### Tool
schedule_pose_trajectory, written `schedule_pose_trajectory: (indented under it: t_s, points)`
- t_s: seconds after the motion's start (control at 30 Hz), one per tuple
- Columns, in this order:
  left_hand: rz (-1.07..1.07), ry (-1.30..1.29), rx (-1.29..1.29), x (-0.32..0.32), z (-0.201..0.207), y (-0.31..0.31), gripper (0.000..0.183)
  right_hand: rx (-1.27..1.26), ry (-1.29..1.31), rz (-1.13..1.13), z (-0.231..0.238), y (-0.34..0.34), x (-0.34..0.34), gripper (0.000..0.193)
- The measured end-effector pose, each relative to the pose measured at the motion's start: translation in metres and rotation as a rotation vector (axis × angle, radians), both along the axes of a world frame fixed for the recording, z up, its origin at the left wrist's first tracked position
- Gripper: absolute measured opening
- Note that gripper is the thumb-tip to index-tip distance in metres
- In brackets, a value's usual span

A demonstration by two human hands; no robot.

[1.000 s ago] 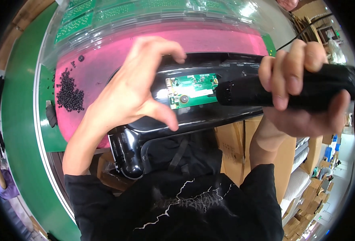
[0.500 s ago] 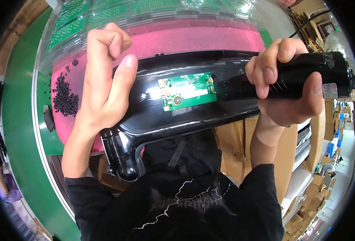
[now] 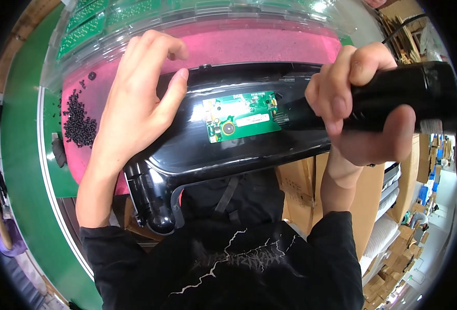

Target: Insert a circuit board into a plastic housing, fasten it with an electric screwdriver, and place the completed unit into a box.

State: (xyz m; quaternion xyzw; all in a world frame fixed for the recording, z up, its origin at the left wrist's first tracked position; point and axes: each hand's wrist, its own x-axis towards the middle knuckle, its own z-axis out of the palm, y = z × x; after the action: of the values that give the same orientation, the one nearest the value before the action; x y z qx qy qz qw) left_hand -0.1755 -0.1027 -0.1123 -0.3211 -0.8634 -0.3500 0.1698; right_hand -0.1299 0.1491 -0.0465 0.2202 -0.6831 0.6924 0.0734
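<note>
"Across the pink mat (image 3: pixel 228 46), what's that big dark thing?"

"It's a glossy black plastic shell (image 3: pixel 187 150), lying lengthwise from left to right, with a rounded stub at its left end pointing back toward the person. On its middle lies a green circuit board (image 3: pixel 244 119) with a white label strip and a round part near its lower left corner."

"And the left hand (image 3: pixel 140 98)?"

"Over the shell's left end, holding nothing. Its fingers are loosely bent and the thumb stands apart from them. Whether the palm touches the shell, I cannot tell."

"What about the right hand (image 3: pixel 337 98)?"

"Its fingers are wrapped round a thick black tool (image 3: pixel 424 93), with the thumb on the near side. The tool reaches in from the right, toward the board's right edge. It's dark on dark there, so I can't make out whether the end touches anything."

"What else is on the counter (image 3: pixel 21 139)?"

"Well to the left of the board, a heap of tiny black pieces (image 3: pixel 81 126) sits on the mat, with a small black round piece (image 3: pixel 92 76) just beyond it. Along the far side are clear plastic trays (image 3: pixel 228 23) with more green boards (image 3: pixel 76 44) in them."

"And off the edge?"

"Beside the person's lap, on the right, a cardboard box (image 3: pixel 296 181); by the far left rim, somebody in purple (image 3: pixel 11 240)."
</note>
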Motion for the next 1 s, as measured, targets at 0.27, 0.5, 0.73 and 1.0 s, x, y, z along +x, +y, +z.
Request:
schedule_pose_trajectory:
  t_s: [0.27, 0.5, 0.73, 1.0]
  points:
    - [-0.026, -0.229, -0.137, 0.008, 0.002, -0.001, 0.030, -0.026, -0.028, 0.115, 0.002, 0.004, -0.003, 0.056]
    - [-0.031, -0.220, -0.183, 0.010, 0.005, -0.002, 0.034, -0.213, 0.048, 0.587, -0.013, 0.024, -0.038, 0.055]
    - [-0.030, -0.166, -0.237, 0.008, 0.003, -0.003, 0.032, -0.537, -0.451, 0.011, 0.013, 0.033, -0.039, 0.029]
    - [-0.043, -0.284, -0.363, 0.013, 0.010, 0.003, 0.022, -0.656, -0.465, -0.293, 0.004, 0.073, -0.025, 0.036]
